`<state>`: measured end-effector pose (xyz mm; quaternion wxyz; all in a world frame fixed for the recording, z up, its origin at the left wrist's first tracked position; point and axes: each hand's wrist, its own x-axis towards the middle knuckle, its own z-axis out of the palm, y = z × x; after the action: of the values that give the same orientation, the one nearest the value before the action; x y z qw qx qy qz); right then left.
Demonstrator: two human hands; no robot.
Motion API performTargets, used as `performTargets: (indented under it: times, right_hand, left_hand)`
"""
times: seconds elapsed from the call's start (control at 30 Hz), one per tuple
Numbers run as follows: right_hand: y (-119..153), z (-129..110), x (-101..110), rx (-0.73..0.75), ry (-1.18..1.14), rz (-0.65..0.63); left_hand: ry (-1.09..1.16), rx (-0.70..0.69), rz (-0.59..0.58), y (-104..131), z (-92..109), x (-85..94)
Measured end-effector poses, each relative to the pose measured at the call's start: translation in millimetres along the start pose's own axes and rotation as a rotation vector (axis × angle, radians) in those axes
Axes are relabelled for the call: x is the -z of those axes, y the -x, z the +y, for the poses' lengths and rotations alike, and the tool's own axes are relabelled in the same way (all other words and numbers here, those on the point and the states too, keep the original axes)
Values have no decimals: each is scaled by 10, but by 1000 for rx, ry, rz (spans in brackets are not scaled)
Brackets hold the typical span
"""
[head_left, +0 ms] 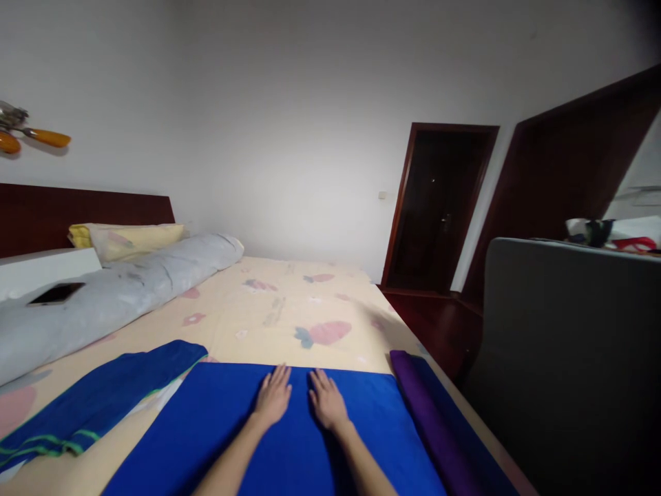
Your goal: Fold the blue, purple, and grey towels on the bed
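Observation:
A blue cloth lies spread out over the near part of the bed. My left hand rests flat on it near its far edge, fingers stretched forward. Just to the right, my right hand also lies flat on the cloth, fingers extended, a small gap between the two hands. Neither hand holds anything. Along the cloth's right side runs a folded or rolled purple cloth with dark blue beside it. To the left lies another blue cloth with green edging, loosely folded. The near edge of the spread cloth is out of view.
The bed's sheet has a strawberry print. On the left are a long grey bolster with a phone on it, a yellow pillow and a dark headboard. A grey panel stands right of the bed; a dark door is beyond.

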<state>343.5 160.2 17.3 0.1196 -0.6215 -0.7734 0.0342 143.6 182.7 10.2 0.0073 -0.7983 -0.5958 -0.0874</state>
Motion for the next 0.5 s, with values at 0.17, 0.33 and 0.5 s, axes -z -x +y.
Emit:
performTargets:
  times: [0.17,0.33,0.5]
  right_hand:
    - [-52,-225,-135,12,-60,-34]
    - [128,572,55,-220,-23,4]
    - [410,1335,195,-410,35,34]
  left_hand:
    - [31,-9,-51,-99,281,-136]
    - [-6,245,-33,70,-619,58]
    - [-44,513,-20,383,-1491,254]
